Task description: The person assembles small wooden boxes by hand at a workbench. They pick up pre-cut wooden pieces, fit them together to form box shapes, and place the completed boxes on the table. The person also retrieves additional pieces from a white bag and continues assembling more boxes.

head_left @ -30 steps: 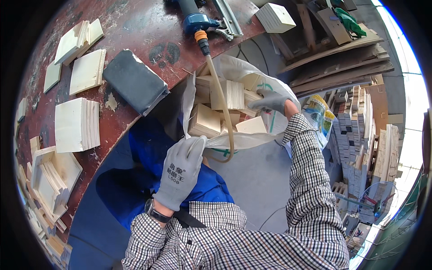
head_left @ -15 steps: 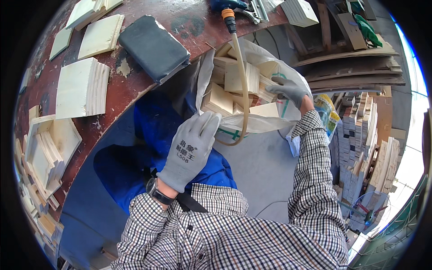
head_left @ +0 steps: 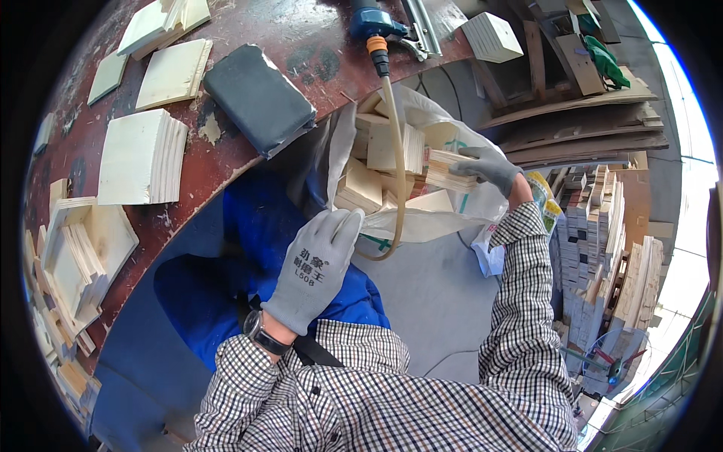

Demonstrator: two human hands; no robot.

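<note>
An open white woven sack (head_left: pixel 501 207) stands beside the table, filled with blocks and stacks of pale plywood pieces (head_left: pixel 388 147). My left hand (head_left: pixel 316 264), in a grey glove, has its fingers closed at the sack's near left rim; the fingertips are partly hidden. Inside the sack's right side, my gloved right hand (head_left: pixel 489 172) is closed on the end of a small stack of plywood pieces (head_left: pixel 449 170). Its thumb lies out of sight.
A pale hose (head_left: pixel 399 169) hangs across the sack from a blue air tool (head_left: pixel 370 24) on the red-brown table (head_left: pixel 226 143). A dark padded block (head_left: pixel 260 98) and plywood stacks (head_left: pixel 139 158) lie there too. Piled wood strips (head_left: pixel 595 218) stand to the right.
My right hand has closed further over the plywood stack, which has tilted and shifted slightly in the sack. The left hand stays at the rim. The whole view has shifted a little.
</note>
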